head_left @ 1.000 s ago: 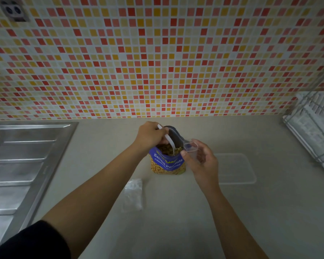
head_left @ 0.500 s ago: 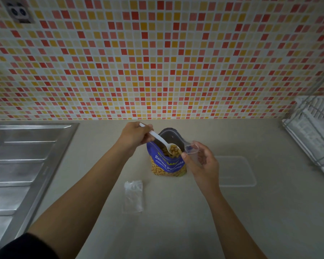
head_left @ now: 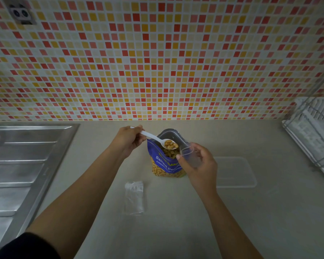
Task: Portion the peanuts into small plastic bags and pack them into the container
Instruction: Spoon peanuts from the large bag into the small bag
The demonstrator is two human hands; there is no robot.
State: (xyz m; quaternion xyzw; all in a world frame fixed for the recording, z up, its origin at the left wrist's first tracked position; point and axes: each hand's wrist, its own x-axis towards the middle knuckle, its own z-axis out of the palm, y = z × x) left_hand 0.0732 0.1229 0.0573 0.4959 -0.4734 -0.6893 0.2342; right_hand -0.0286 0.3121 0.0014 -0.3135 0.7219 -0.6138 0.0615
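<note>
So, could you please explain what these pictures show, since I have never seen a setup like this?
There is no machine: these are a person's bare hands, filmed by a camera worn on the head, looking down at a counter. The left hand holds a white spoon of peanuts over the open peanut bag. The right hand holds a small clear bag open beside it. On the counter lie spare bags and a clear container; a sink is left, a dish rack right.

The spoon (head_left: 151, 137) is smooth white plastic, and the peanut bag (head_left: 166, 164) is shiny blue (silvery inside). The small bag (head_left: 187, 153), the loose bags (head_left: 134, 198) and the container (head_left: 235, 172) are clear plastic. The sink (head_left: 26, 156) is ridged grey metal, and the counter (head_left: 176, 230) looks smooth and matt.
</note>
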